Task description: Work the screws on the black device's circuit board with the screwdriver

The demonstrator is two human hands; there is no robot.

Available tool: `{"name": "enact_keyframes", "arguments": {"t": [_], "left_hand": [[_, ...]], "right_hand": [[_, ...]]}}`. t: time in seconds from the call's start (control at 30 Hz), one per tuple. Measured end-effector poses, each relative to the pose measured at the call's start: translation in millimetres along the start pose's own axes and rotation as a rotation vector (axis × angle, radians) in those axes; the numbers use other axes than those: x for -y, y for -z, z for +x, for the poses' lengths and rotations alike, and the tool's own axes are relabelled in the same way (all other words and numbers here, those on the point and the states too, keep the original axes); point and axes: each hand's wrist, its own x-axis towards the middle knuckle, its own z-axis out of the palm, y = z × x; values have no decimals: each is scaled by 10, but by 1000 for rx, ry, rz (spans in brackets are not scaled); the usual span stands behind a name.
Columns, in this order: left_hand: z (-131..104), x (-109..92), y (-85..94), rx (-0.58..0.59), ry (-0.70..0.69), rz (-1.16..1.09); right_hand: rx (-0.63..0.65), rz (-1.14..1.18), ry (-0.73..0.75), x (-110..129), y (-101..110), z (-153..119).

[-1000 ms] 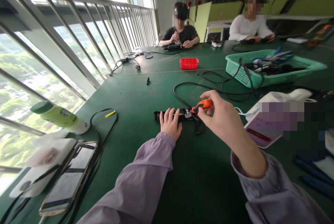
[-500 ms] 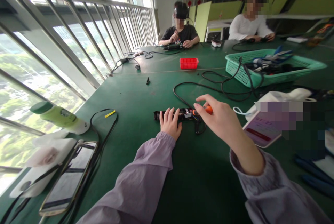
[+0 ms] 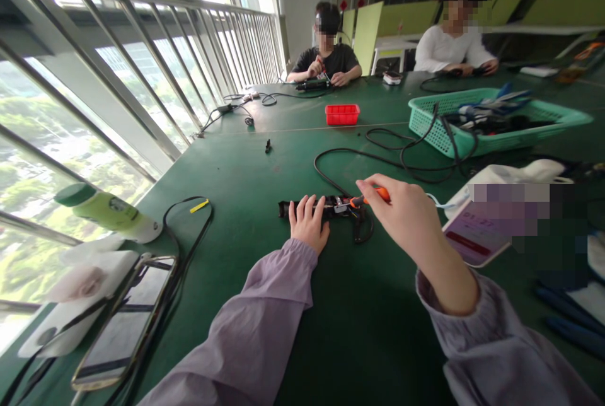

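Observation:
A black, tube-shaped corded device (image 3: 344, 205), its inner parts exposed on the right half, lies on the green table. Over its left half rests my left hand (image 3: 309, 223), fingers wrapped across the top and holding it down. My right hand (image 3: 401, 209) is closed around the orange handle of a screwdriver (image 3: 382, 194), pinched between thumb and fingers. The screwdriver lies nearly level, its front end pointing left into the exposed section; the tip is too small to make out. A black curved part (image 3: 363, 229) hangs off the device's near side.
Beyond my hands are a red bin (image 3: 343, 115), a small black piece (image 3: 268, 146) and a green basket (image 3: 449, 141) with tools and cables. A bottle (image 3: 111, 212) and phone (image 3: 125, 324) lie left; a white-framed screen (image 3: 477, 236) stands right. Two people sit across.
My right hand has shifted slightly right, and its raised fingers have come in to pinch the screwdriver handle. My left hand and the device stay put.

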Motion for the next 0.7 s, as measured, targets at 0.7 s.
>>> {"name": "enact_keyframes", "arguments": {"t": [0.7], "left_hand": [[-2, -13, 38, 11, 1, -9]], "right_hand": [[25, 108, -22, -1, -68, 9]]}}
